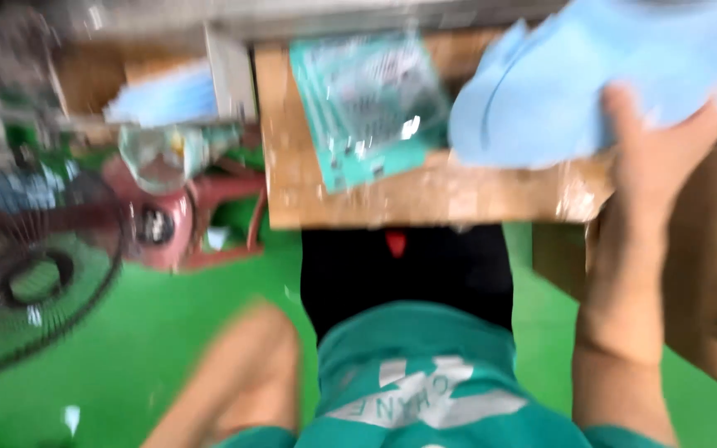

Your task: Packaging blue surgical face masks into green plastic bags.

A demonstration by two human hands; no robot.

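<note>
Frame blurred. Right hand (653, 158) grasps light-blue fabric piece (574, 79), lifted over wooden table (425, 195) beside teal packet (367, 104). Left hand out of frame; only 1 forearm (238, 377) visible, hanging low.

A teal short-sleeved shirt (412, 373) with a blurred white printed marking across it was worn above black trousers (408, 274), both arms were left bare below the sleeves, and nothing was worn on the right hand (665, 158).
</note>
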